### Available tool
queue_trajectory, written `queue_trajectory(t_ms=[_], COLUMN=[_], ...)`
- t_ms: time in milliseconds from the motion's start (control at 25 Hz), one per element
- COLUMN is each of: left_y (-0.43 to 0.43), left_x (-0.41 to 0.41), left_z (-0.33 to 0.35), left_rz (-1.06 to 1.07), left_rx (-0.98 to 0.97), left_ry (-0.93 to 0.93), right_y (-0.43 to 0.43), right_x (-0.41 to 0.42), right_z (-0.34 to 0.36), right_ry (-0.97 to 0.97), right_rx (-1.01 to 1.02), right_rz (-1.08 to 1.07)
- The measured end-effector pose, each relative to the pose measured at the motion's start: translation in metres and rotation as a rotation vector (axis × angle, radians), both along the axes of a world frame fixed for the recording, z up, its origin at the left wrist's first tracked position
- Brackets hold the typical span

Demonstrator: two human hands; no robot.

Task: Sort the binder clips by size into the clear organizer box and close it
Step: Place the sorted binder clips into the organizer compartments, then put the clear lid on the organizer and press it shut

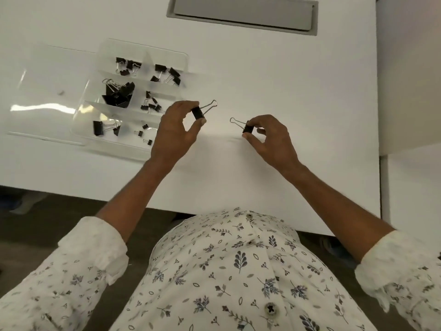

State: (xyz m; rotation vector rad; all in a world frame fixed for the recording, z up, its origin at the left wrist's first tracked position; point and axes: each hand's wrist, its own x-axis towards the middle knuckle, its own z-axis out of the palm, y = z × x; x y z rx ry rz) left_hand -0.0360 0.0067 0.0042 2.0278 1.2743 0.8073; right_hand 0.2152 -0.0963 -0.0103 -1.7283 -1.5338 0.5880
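My left hand point(175, 133) pinches a black binder clip point(198, 113) between thumb and fingers, its wire handles pointing up and right. My right hand point(272, 139) pinches a second black binder clip point(247, 129), handles pointing left. Both hands hover above the white table, just right of the clear organizer box point(167, 58). The box lies open, its lid point(47, 96) folded flat to the left. Its compartments hold black clips: large ones point(118, 95) mid-left, medium ones at the back, small ones point(150, 105) on the right side and front.
A white table point(286, 80) carries everything. A grey recessed cable hatch point(243, 15) sits at the far edge. The table's right edge meets another white surface point(410, 68). The near edge runs just above my patterned shirt.
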Motion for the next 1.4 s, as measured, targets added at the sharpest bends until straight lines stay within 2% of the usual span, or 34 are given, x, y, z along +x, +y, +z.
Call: queue_trajectory(t_ms=[320, 480, 600, 880, 1080, 1320, 1400], left_y=[0.009, 0.026, 0.04, 0.047, 0.052, 0.047, 0.044], left_x=[-0.158, -0.208, -0.229, -0.282, -0.325, -0.344, -0.376], left_z=[0.014, 0.003, -0.001, -0.005, -0.02, -0.023, -0.018], left_rz=[0.347, 0.321, 0.248, 0.162, 0.165, 0.175, 0.398], left_rx=[0.04, 0.004, 0.048, 0.02, -0.041, -0.151, -0.147], left_ry=[0.052, 0.121, 0.179, 0.093, 0.112, 0.192, 0.221], right_y=[0.068, 0.095, 0.111, 0.126, 0.115, 0.099, 0.123], right_x=[-0.146, -0.212, -0.255, -0.318, -0.353, -0.389, -0.421], right_z=[0.025, 0.029, 0.027, 0.014, 0.007, 0.002, 0.002], right_ry=[0.069, 0.035, -0.026, -0.192, -0.258, -0.284, -0.251], right_rx=[0.044, 0.028, 0.055, 0.069, 0.048, 0.007, 0.022], right_rz=[0.157, 0.151, 0.14, 0.096, 0.122, 0.252, 0.476])
